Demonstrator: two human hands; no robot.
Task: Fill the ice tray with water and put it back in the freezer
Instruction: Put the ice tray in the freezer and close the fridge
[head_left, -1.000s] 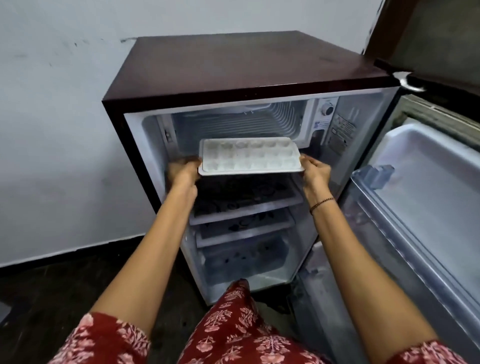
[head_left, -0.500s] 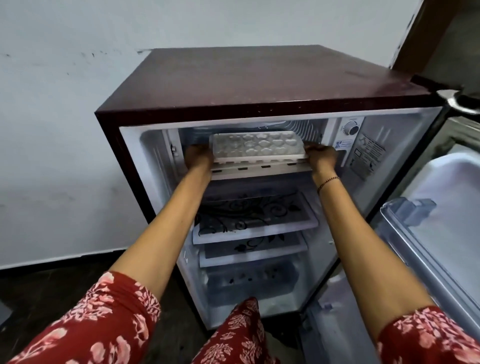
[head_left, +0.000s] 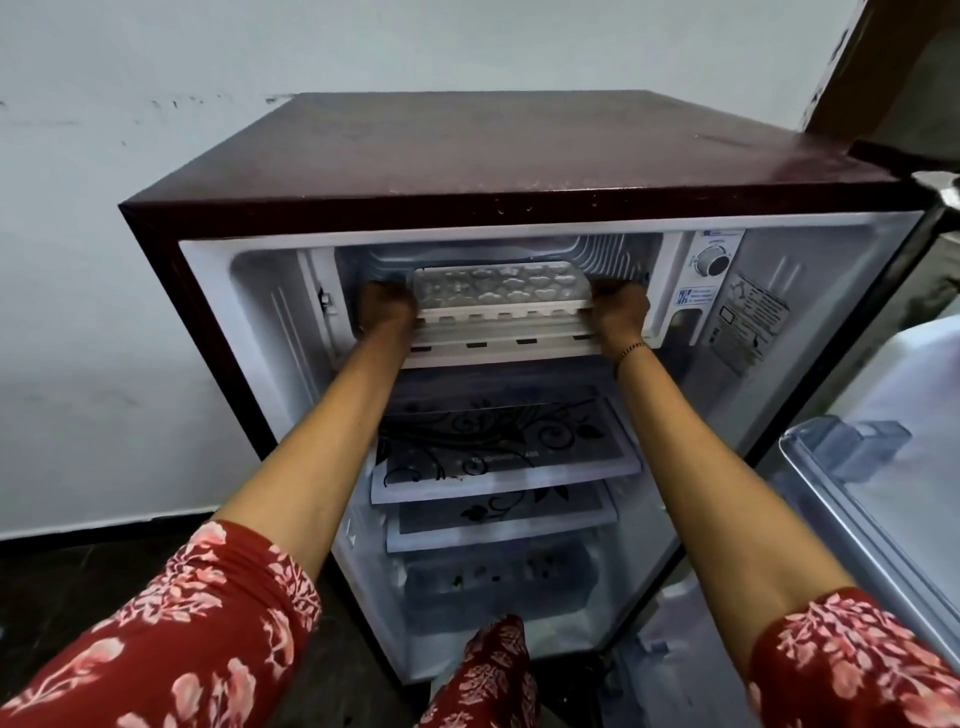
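Since a second ago the ice tray (head_left: 501, 290) has gone from in front of the open fridge (head_left: 467, 156) up and inward to the freezer compartment (head_left: 613, 254) at the top; both hands have gone in with it, and the view has drawn closer to the cabinet. The tray now lies level in the mouth of the compartment, its front edge just above the white slotted drip tray (head_left: 498, 340), its back part under the ribbed lining; whether it rests on the freezer floor or is held just clear of it I cannot tell. The left hand (head_left: 387, 312) grips the tray's left end, fingers curled round the edge; the right hand (head_left: 621, 312) grips the right end the same way, a thin bracelet (head_left: 631, 352) on that wrist. The tray's cells look glossy.

A thermostat dial (head_left: 711, 261) sits just right of the freezer; below the arms are an upper glass shelf (head_left: 498, 447) with a black floral print, a lower glass shelf (head_left: 498, 519) and a clear drawer (head_left: 498, 577) at the bottom. The door (head_left: 883, 493) stands open at the right; the fridge stands against a white wall (head_left: 156, 260) on a dark floor (head_left: 104, 571); both sleeves are red with a pink floral pattern.
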